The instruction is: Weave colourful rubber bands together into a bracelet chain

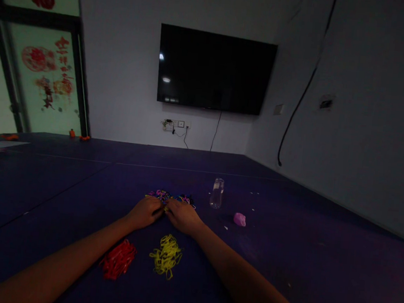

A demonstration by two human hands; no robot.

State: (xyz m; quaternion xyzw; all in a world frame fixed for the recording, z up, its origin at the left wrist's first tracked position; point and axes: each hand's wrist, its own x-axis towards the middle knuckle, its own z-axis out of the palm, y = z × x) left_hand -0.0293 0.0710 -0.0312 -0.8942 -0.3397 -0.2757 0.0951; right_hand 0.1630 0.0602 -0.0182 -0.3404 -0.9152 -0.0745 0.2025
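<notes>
A pile of mixed-colour rubber bands [160,194] lies on the dark purple surface, partly hidden behind my hands. My left hand [147,211] rests at its near left side with the fingers curled; what they hold, if anything, is hidden. Beside it, my right hand [184,217] reaches over the near right side of the pile, fingers bent together. A bit of yellow rubber band [165,209] shows at its fingertips. Nearer to me, a heap of red rubber bands [119,259] lies by my left forearm, and a heap of yellow rubber bands [167,256] lies between my arms.
An upright clear bottle [217,194] stands right of the pile. Near it lie a crumpled pink item [239,219] and several white scraps. Orange objects [72,133] sit at the far left edge. A television [215,71] hangs on the wall above sockets and cables.
</notes>
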